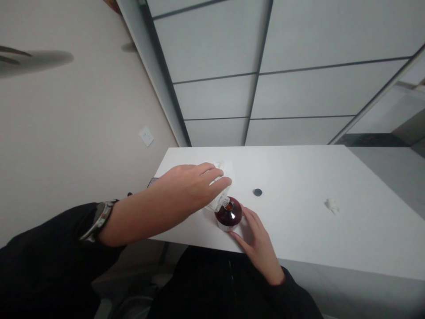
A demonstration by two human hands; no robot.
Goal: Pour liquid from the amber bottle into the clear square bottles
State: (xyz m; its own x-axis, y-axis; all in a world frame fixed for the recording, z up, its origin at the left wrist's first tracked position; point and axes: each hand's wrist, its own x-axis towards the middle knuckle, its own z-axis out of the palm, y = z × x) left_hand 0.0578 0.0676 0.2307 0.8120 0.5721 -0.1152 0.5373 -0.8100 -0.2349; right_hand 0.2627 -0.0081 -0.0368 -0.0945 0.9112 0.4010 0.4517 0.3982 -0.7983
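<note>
My left hand (202, 181) is wrapped round a small clear bottle (216, 203) and holds it tilted, partly hidden behind the fingers. The neck of the clear bottle points right and down to the open mouth of a dark brown bottle (233, 218). Whether the two necks touch I cannot tell. Upright on the white table (299, 177), the brown bottle has a pale label low on its side. My right hand (259, 241) grips its right side between thumb and fingers. A round black cap (257, 192) lies flat on the table, just beyond the brown bottle to the right.
A crumpled white tissue (332, 205) lies on the right part of the table. A dark flat object (152, 182) shows at the left edge, partly behind my forearm. White panelled doors (215, 99) stand behind the table, and a wall with a socket (146, 136) is on the left.
</note>
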